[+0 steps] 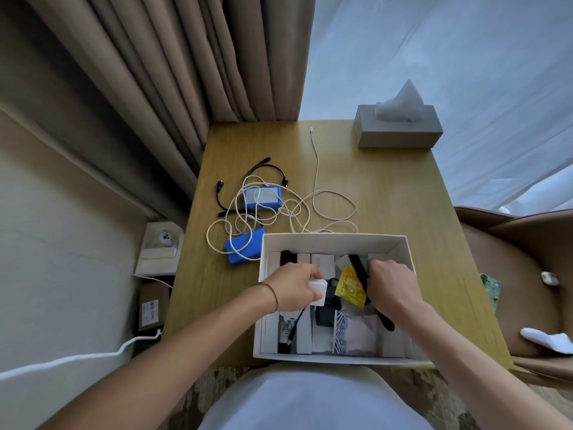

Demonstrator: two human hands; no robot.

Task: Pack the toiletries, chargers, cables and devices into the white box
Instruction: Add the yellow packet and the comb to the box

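The white box (pixel 335 238) sits at the near edge of the wooden table (pixel 387 193). Both hands are inside it. My left hand (pixel 291 287) grips a white charger block (pixel 317 292). My right hand (pixel 391 285) rests on a black strap-like item (pixel 359 271) beside a yellow sachet (pixel 350 287). A black power adapter (pixel 328 311), white toiletry boxes and packets lie in the box. Outside it, on the table, a long white cable (pixel 316 169) loops over two blue battery packs (pixel 262 197) (pixel 243 246), with black cables (pixel 220 193) beside them.
A grey tissue box (pixel 400 128) stands at the table's far right corner. Beige curtains (pixel 173 72) hang behind on the left. A wall socket panel (pixel 159 246) is left of the table. A brown armchair (pixel 527 274) with small items stands to the right.
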